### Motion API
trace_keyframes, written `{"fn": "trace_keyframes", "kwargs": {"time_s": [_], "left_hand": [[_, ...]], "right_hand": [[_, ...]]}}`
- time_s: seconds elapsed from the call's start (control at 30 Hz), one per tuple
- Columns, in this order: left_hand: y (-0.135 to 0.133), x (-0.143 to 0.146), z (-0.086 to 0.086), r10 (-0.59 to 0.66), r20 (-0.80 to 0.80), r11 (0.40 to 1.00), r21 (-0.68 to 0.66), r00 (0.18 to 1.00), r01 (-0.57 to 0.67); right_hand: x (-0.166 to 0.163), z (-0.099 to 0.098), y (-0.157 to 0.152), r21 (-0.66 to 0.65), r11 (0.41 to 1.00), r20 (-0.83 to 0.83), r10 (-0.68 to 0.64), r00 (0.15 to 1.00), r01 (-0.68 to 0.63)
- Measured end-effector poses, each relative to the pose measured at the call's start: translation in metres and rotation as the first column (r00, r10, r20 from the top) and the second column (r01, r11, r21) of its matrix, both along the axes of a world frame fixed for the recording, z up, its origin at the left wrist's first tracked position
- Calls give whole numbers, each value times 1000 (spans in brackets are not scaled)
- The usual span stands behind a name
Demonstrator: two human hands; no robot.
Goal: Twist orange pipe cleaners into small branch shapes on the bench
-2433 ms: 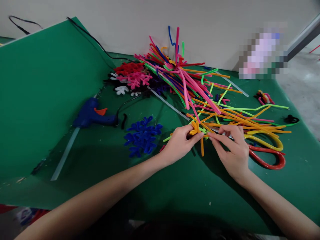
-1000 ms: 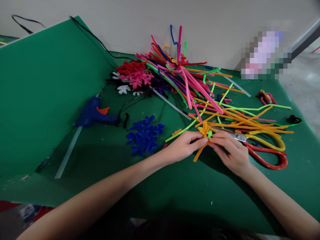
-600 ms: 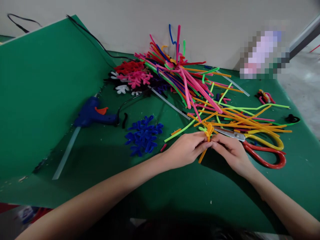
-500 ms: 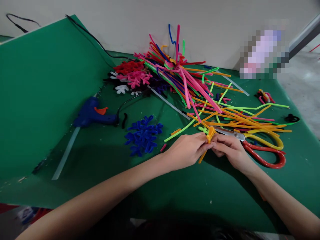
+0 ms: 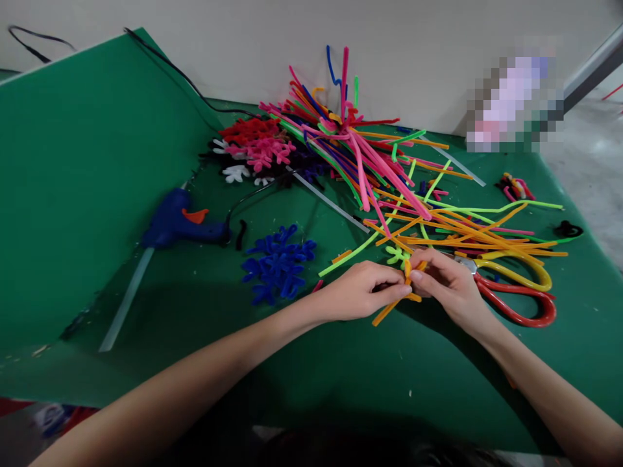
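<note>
Right now both hands meet over the green table (image 5: 341,383), working on one small folded piece of fuzzy orange stem (image 5: 385,314). The left hand (image 5: 372,290) pinches it between thumb and fingers, and the right hand (image 5: 452,285) has its thumb and fingertips closed on the same piece, so each grip is on the orange. Straight ends of it poke out below the fingertips, slanting toward the near left. Just behind the left fingertips sits a light green looped shape (image 5: 395,253); whether it is joined to the orange I cannot tell.

Beside the right hand lie scissors (image 5: 468,264) with one yellow and one red handle, the blades mostly hidden by the hand. Loose orange stems (image 5: 491,235) cross one another behind them, and farther back spreads a big tangle of pink, red, blue and green stems (image 5: 384,167).

To the left of the hands is a blue snowflake shape (image 5: 278,264), then a blue glue gun (image 5: 165,224) with an orange trigger and a clear glue stick (image 5: 127,298) jutting from its back. Beyond these, red, pink and white snowflake shapes (image 5: 265,154) are heaped near a tilted green board (image 5: 87,168)
</note>
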State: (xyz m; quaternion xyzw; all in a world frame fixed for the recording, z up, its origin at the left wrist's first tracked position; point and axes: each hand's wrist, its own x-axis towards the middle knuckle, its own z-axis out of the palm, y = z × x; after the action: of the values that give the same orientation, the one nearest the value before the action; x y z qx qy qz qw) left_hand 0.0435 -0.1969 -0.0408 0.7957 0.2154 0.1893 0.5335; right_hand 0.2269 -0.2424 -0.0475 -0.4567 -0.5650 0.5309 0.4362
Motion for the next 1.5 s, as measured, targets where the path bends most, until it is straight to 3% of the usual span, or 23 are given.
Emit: {"fn": "trace_keyframes", "kwargs": {"time_s": [0.17, 0.3, 0.47, 0.6, 0.7, 0.8, 0.87, 0.97, 1.1, 1.17, 1.37, 1.5], "left_hand": [[-5, 2, 1, 132, 63, 984, 112, 989, -139], [-6, 3, 1, 152, 77, 961, 220, 985, -165], [-3, 5, -1, 167, -2, 986, -9, 986, -167], [-1, 5, -3, 310, 101, 914, -307, 945, -267], [0, 5, -6, 440, 163, 827, -456, 883, -328], [0, 6, -8, 473, 161, 808, -471, 866, -354], [0, 6, -9, 463, 147, 815, -459, 874, -354], [-1, 7, -10, 430, 166, 826, -469, 887, -313], [0, 5, -7, 389, 195, 821, -517, 901, -242], [1, 5, -7, 380, 207, 821, -525, 902, -225], [0, 6, -9, 421, 206, 828, -486, 883, -281], [-1, 5, -11, 434, 155, 859, -369, 887, -355]], "right_hand": [[-2, -6, -1, -117, 985, -100, -136, 986, 124], [-4, -6, -3, -164, 978, -183, -160, 970, 131], [-5, -5, 0, -143, 980, -153, -162, 975, 140], [-8, -6, 1, -44, 976, -209, -218, 953, 213], [-10, -4, -3, 53, 966, -40, -251, 967, 253], [-13, -1, -8, 185, 979, 305, -137, 942, 82], [-14, 1, -10, 254, 967, 435, -113, 893, -1], [-14, 2, -10, 262, 964, 425, -149, 893, 36], [-10, 1, -6, 85, 994, 231, -81, 970, 62], [-8, 1, -4, 37, 999, 215, -28, 976, 20], [-9, 4, -3, 165, 981, 392, 27, 920, -99], [-12, 1, -5, 289, 951, 481, -41, 876, -114]]}}
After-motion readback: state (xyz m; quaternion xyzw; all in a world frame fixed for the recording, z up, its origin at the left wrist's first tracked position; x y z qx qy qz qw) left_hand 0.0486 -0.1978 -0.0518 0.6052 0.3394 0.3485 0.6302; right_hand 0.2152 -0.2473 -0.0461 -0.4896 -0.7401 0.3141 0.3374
